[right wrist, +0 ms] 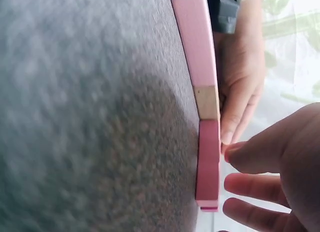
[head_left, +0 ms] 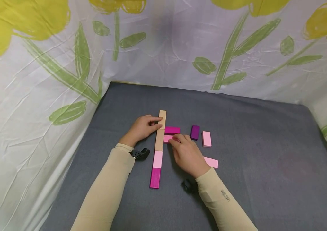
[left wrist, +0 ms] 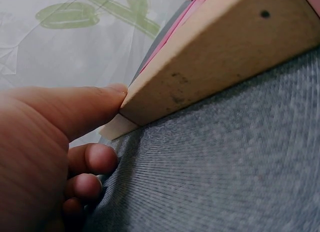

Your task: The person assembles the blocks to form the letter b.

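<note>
My left hand point(head_left: 142, 129) rests its thumb and index finger on the far natural-wood block point(head_left: 162, 116). In the left wrist view, the thumb touches the wood near a joint, while the other fingers are bent. A second natural-wood block point(head_left: 159, 140), a light pink block point(head_left: 157, 159) and a magenta block point(head_left: 155, 178) continue the row end to end. Over a pink block point(head_left: 167, 139) set sideways against the row hovers my right hand point(head_left: 190, 155); in the right wrist view its fingertips look slightly apart from it. Just beyond that lies another magenta block point(head_left: 172, 130).
To the right lie a dark purple block point(head_left: 195, 132) and a light pink block point(head_left: 206, 139). Another light pink block point(head_left: 211, 162) is partly hidden by the right hand. Grey cloth point(head_left: 267, 166) covers the table, and a flower-printed white curtain point(head_left: 169, 64) hangs around it.
</note>
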### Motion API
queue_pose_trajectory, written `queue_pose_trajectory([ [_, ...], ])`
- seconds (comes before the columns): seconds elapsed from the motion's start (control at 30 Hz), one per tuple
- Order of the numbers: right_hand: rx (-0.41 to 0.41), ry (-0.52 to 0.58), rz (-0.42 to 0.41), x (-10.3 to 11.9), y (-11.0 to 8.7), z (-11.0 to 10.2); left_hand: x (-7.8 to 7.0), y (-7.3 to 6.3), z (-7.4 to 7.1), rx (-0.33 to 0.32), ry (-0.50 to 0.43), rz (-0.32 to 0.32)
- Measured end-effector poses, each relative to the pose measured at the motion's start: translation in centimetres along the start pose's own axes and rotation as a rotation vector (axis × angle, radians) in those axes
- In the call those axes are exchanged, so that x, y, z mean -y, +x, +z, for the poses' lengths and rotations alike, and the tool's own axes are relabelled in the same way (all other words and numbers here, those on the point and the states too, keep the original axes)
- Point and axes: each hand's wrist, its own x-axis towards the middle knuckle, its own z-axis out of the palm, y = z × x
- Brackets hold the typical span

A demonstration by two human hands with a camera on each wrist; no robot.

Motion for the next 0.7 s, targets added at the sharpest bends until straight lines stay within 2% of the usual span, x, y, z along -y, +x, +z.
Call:
queue_pose_trajectory([
  [0.23,0.033,0.076,0.055,-0.9,0.9,0.0,0.0,0.0,-0.1,0.008,0.014,0.005],
  [0.5,0.175,0.168,0.148,-1.7,1.2,0.1,-0.1,0.1,0.1,0.015,0.029,-0.011],
  [0.7,0.177,0.169,0.180,-2.0,1.3,-0.1,0.1,0.1,0.1,0.007,0.009,-0.011],
])
